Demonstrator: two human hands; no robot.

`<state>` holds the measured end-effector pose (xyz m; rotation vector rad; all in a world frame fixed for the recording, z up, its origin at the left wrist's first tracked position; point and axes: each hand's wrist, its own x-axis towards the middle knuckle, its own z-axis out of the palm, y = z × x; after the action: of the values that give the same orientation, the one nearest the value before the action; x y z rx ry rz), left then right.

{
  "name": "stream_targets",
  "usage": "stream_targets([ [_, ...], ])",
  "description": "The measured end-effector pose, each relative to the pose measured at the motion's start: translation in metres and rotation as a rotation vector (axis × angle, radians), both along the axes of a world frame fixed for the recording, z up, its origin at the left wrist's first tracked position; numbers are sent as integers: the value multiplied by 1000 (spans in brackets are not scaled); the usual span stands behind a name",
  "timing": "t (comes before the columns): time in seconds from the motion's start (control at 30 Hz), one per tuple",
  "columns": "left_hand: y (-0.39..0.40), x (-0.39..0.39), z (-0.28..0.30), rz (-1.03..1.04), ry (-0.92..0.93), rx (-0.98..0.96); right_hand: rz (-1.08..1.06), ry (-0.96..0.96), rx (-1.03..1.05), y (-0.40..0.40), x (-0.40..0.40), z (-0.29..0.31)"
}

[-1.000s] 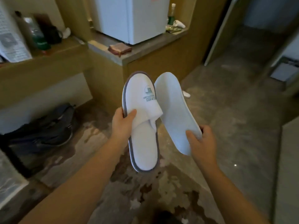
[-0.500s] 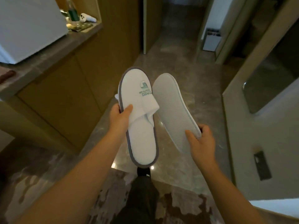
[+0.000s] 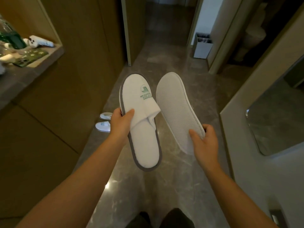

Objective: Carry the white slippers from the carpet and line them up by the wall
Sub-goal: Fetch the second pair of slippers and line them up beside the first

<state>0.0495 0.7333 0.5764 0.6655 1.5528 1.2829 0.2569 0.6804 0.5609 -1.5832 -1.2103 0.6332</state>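
Observation:
My left hand grips a white slipper with a grey rim and green logo, top side facing me, toe pointing away. My right hand holds the second white slipper by its heel, ribbed sole turned toward me. Both slippers hang in the air over the grey stone floor. Another pair of white slippers lies on the floor against the wooden cabinet wall at the left, partly hidden behind my left hand.
A counter ledge with a green bottle and small items juts out at the upper left. A white bin stands down the corridor. A pale wall runs along the right. My legs show at the bottom edge.
The view has swung from the carpet and fridge area to the stone corridor. Both hands keep the same hold on the slippers. The pair by the cabinet has come into view.

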Motion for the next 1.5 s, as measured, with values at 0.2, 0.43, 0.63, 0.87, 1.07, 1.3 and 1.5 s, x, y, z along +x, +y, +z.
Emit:
stream_targets([
  [0.2,132,6,-20,24,1,6,71,34,-12,150,11,-16],
  [0.43,309,12,-25,120,78,-9,182,64,-13,369,27,-30],
  [0.63,423,-18,-36,243,123,-81,353,28,-126,513,-3,-35],
  [0.87,560,-77,-98,415,105,-174,491,-51,-262,685,-72,-76],
  [1.07,662,-128,-136,538,119,-327,623,-82,-380,809,-138,-109],
  [1.3,737,-168,-193,715,51,-415,805,-135,-450,918,-197,-175],
  [1.5,789,-177,-290,903,-49,-450,987,-183,-513,994,-237,-277],
])
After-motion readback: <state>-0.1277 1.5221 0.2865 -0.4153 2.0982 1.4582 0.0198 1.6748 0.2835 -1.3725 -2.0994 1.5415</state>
